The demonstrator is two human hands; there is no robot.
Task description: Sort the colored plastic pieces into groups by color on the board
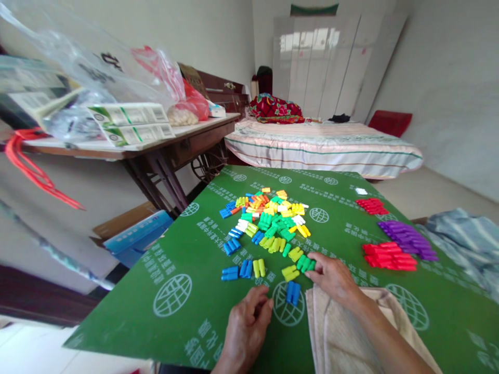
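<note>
My right hand [333, 278] has its thumb and fingers round the near end of some green plastic tube pieces [305, 263] on the green board [175, 337]. My left hand [247, 322] rests low over the board, its fingers loosely curled and nothing visible in them. Between the hands lies a blue tube piece [293, 293]. Yellow-green tube pieces [290, 272] are just left of my right fingertips, and another yellow-green piece [259, 268] lies ahead of my left hand. Beyond is a mixed heap of green [273, 223], yellow, orange, white and blue tube pieces.
Red pieces [390, 256], purple pieces [407, 239], more red ones [372, 205] and white ones [361, 191] lie grouped at right. A folded beige cloth [331, 332] sits under my right forearm. At left stands a table [187, 136] with bags and boxes; a bed [319, 143] stands behind.
</note>
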